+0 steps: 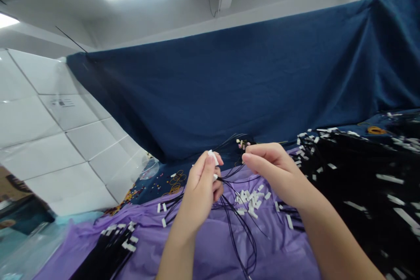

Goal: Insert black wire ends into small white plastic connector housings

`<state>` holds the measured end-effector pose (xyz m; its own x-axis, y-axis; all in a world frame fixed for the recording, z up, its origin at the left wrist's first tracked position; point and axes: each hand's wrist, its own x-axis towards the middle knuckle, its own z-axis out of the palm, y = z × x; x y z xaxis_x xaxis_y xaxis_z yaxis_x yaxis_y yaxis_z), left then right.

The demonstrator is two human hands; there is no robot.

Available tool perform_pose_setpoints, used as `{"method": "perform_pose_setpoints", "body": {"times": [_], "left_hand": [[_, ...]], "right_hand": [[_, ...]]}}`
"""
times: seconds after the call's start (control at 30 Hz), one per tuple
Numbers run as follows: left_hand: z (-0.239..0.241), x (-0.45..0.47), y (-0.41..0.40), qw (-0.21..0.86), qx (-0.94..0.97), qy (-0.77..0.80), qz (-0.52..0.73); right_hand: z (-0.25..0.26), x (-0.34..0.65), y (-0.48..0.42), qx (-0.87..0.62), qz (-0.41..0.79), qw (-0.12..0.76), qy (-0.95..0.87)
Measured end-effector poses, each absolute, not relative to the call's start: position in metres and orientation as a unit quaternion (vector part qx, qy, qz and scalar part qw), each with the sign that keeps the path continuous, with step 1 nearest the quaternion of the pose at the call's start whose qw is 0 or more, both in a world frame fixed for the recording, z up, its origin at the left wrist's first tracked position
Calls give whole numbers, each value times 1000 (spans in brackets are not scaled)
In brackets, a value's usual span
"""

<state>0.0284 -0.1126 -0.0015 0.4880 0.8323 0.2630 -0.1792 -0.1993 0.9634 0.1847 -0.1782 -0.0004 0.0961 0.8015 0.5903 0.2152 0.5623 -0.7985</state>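
Observation:
My left hand is closed, with a small white tag between thumb and fingers. Several thin black cords run out of this hand and hang in loops over the purple cloth. To the right and slightly higher is my right hand, its thumb and forefinger drawn together in a pinch. Whatever is between those fingertips is too small to make out. Beneath and between the hands, a pile of loose white tags lies on the purple cloth.
Bundles of black cords with white ends lie at the lower left and across the right. Yellow rubber bands and scattered small coloured bits lie beyond. White boxes are stacked left; a dark blue curtain hangs behind.

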Motion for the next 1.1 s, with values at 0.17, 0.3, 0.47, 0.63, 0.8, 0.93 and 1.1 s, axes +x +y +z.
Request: {"method": "perform_pose_setpoints", "body": {"times": [0.17, 0.3, 0.47, 0.63, 0.8, 0.93, 1.1], "left_hand": [[-2, 27, -113, 574, 654, 246, 427], [-3, 27, -113, 569, 662, 244, 422], [-3, 26, -114, 572, 661, 243, 420], [-2, 25, -116, 569, 663, 245, 421], [-5, 26, -114, 539, 680, 246, 432], [-10, 26, -112, 519, 693, 247, 436], [-13, 27, -109, 520, 690, 236, 445]], "right_hand": [[-3, 184, -173, -402, 237, 636, -615], [-2, 183, -173, -414, 226, 634, -612], [-2, 181, -174, -409, 223, 635, -617], [-1, 182, -174, -408, 248, 632, -611], [3, 185, -173, -346, 423, 644, -536], [6, 185, -176, -342, 499, 604, -519], [5, 187, -178, -331, 490, 622, -513]]}}
